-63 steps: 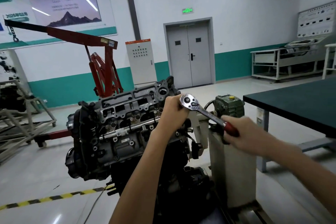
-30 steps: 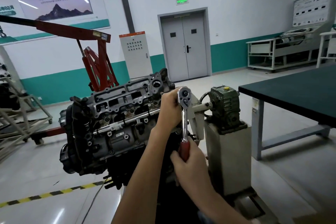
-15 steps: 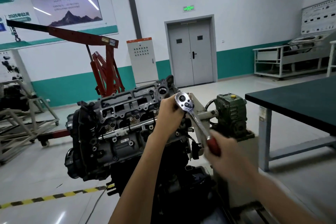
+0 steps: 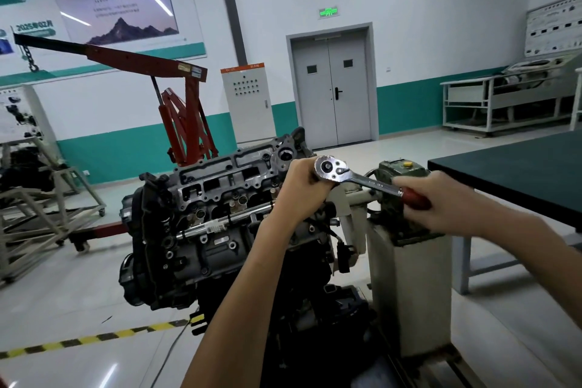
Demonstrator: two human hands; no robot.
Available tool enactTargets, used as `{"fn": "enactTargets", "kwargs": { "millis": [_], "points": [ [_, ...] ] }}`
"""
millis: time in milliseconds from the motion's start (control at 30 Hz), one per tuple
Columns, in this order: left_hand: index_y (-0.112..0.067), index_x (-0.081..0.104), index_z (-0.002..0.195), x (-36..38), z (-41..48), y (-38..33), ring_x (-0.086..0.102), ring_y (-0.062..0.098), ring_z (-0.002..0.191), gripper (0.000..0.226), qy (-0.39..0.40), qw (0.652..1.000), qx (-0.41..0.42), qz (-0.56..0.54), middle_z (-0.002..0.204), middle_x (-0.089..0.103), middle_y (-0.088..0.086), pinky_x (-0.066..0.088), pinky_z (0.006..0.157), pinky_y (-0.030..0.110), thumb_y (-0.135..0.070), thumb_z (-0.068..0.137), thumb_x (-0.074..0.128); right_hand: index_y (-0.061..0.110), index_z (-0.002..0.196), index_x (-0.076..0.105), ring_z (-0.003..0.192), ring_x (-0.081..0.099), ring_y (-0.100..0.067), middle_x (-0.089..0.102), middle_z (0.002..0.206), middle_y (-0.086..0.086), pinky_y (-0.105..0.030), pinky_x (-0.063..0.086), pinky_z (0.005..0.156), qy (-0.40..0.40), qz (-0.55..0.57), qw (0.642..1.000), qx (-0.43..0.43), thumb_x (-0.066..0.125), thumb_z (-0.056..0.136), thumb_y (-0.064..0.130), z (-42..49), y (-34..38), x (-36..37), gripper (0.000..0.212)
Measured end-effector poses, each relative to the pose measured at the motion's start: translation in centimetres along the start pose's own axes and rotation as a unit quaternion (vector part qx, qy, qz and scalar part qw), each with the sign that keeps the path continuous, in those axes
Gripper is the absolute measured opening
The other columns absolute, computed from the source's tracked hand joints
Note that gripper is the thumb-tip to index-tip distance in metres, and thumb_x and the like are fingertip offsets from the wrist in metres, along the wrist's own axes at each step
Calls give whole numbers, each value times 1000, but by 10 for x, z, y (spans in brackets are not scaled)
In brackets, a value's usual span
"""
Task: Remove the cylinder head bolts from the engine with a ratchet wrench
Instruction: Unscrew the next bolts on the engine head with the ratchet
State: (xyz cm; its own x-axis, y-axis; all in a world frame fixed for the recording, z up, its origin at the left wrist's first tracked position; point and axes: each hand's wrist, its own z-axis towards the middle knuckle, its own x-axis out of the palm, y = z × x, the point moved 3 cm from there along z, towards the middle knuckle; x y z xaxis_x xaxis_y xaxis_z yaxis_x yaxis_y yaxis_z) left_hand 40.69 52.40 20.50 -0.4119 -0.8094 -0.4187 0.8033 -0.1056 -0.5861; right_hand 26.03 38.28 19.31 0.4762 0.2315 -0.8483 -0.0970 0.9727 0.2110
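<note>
Here the right hand gripped the ratchet wrench by its red handle, right of centre; left hand clasped beneath its head, against the engine at centre.

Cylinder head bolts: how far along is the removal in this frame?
Done: nothing provable; no loose bolt is in view. In hand: the left hand grips beneath the head of the ratchet wrench at the right end of the engine; the right hand grips its red handle. Left: this bolt, hidden behind the left hand, plus any others; their number cannot be read.
</note>
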Motion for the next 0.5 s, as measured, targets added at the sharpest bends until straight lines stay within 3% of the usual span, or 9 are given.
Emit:
{"fn": "enactTargets", "kwargs": {
  "millis": [67, 167, 267, 300, 367, 433, 500],
  "points": [
    [5, 62, 69, 0, -1, 2, 33, 4, 50, 22, -21, 1000, 2, -10, 56, 50, 4, 29, 50, 18, -5, 88, 62, 25, 83, 52, 50, 53, -1, 50, 57, 12, -8, 39, 53, -14, -8, 1000, 13, 63, 80, 4, 3, -2, 4, 25],
    [-8, 56, 60, 5, -4, 3, 38, 10, 52, 34, -63, 998, 9, -27, 54, 49, 1, 34, 52, 24, -15, 93, 61, 32, 79, 47, 50, 49, -10, 52, 63, 1, -14, 39, 50, -54, 130, 985, 98, 64, 80, 7, -22, 20, 51, 30],
    [1, 48, 58, 9, -5, 4, 38, 12, 53, 40, -98, 994, 23, -41, 53, 46, 11, 34, 51, 29, -15, 94, 58, 20, 86, 55, 53, 54, -5, 54, 62, 5, -9, 40, 50, -172, 299, 922, 175, 66, 78, 7, -32, 75, 101, 19],
    [4, 48, 59, 9, -5, 4, 38, 13, 54, 40, -102, 994, 27, -44, 54, 46, 16, 34, 51, 31, -13, 93, 58, 20, 81, 53, 52, 54, -1, 53, 61, 7, -6, 38, 47, -191, 357, 893, 195, 65, 79, 6, -27, 93, 114, 19],
    [8, 46, 60, 9, -5, 3, 37, 13, 57, 37, -97, 994, 33, -48, 55, 43, 21, 33, 52, 30, -8, 92, 56, 22, 72, 46, 43, 50, -4, 47, 55, 4, -13, 40, 43, -200, 428, 858, 203, 61, 80, 6, -15, 118, 132, 24],
    [9, 45, 60, 8, -5, 3, 35, 13, 57, 39, -89, 995, 29, -43, 55, 42, 20, 31, 53, 29, -9, 93, 58, 23, 70, 45, 39, 45, -5, 44, 53, 4, -16, 39, 40, -184, 422, 866, 196, 59, 80, 4, -16, 116, 129, 25],
    [3, 47, 57, 7, -3, 3, 34, 9, 52, 42, -73, 997, 18, -24, 53, 43, 8, 31, 52, 24, -13, 93, 59, 22, 74, 50, 41, 45, -1, 46, 51, 6, -11, 36, 43, -134, 357, 911, 160, 60, 78, 1, -26, 87, 107, 24]
  ]
}}
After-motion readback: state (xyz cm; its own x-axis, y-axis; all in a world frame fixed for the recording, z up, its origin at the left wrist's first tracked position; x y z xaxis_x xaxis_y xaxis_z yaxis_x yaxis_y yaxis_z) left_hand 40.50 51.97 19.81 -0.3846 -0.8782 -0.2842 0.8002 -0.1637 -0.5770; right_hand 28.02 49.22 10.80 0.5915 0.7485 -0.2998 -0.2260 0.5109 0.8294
